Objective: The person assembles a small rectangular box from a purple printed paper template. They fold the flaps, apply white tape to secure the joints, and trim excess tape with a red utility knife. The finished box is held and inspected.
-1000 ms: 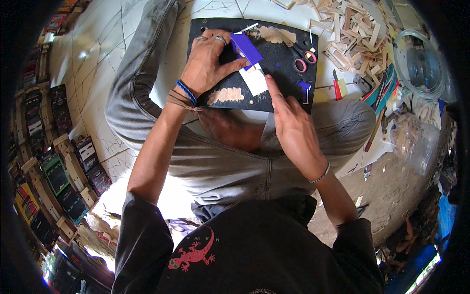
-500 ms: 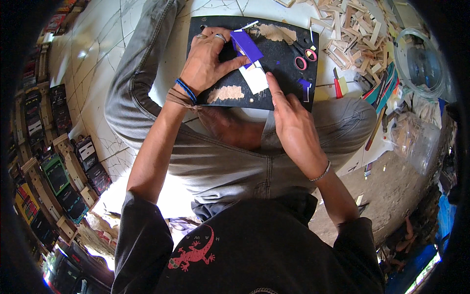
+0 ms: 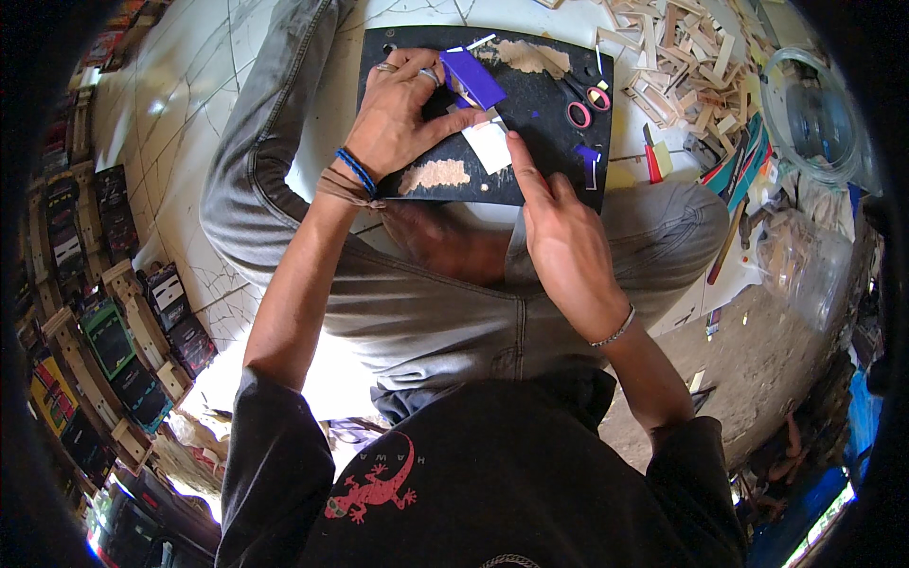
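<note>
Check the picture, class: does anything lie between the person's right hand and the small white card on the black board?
Nothing visible does. The right hand already has a fingertip on the white card, which lies on the black board. The left hand holds a purple piece just above it.

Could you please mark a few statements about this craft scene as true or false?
1. The left hand holds a purple block over the black board. True.
2. The right hand holds the scissors. False: the pink-handled scissors lie untouched on the board, and the right forefinger presses a small white piece.
3. The black board is bare. False: besides the scissors it carries tan patches and small purple bits.
4. A heap of pale wooden strips lies beyond the board to the person's right. True.
5. The left wrist wears a blue band. True.
</note>
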`<action>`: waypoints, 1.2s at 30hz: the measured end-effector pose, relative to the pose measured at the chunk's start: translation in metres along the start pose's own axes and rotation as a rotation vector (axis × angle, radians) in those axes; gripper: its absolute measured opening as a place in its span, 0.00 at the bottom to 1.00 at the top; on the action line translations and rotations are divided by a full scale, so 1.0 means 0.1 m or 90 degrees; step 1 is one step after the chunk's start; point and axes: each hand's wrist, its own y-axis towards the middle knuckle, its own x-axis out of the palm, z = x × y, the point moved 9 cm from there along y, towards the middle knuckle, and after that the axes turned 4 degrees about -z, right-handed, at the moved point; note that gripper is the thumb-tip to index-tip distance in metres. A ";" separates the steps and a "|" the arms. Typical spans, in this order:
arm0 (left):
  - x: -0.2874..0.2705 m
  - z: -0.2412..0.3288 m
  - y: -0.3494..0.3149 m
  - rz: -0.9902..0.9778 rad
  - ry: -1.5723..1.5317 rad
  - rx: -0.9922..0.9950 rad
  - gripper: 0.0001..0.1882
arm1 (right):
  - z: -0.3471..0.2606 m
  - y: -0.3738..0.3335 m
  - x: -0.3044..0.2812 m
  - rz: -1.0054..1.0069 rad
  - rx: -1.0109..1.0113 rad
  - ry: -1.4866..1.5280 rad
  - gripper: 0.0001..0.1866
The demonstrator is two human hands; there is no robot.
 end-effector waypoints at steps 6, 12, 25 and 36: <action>0.02 0.01 0.01 -0.021 0.033 0.005 0.31 | -0.02 0.01 -0.01 -0.014 0.002 -0.041 0.43; 0.00 0.05 0.00 0.013 0.052 0.032 0.31 | -0.03 -0.01 -0.06 0.026 0.019 -0.017 0.40; 0.00 0.06 0.00 -0.015 0.075 0.019 0.26 | -0.11 -0.01 -0.09 -0.017 0.002 -0.063 0.41; 0.00 0.05 0.00 0.011 0.068 0.021 0.30 | -0.12 -0.20 -0.06 -0.019 0.018 -0.081 0.41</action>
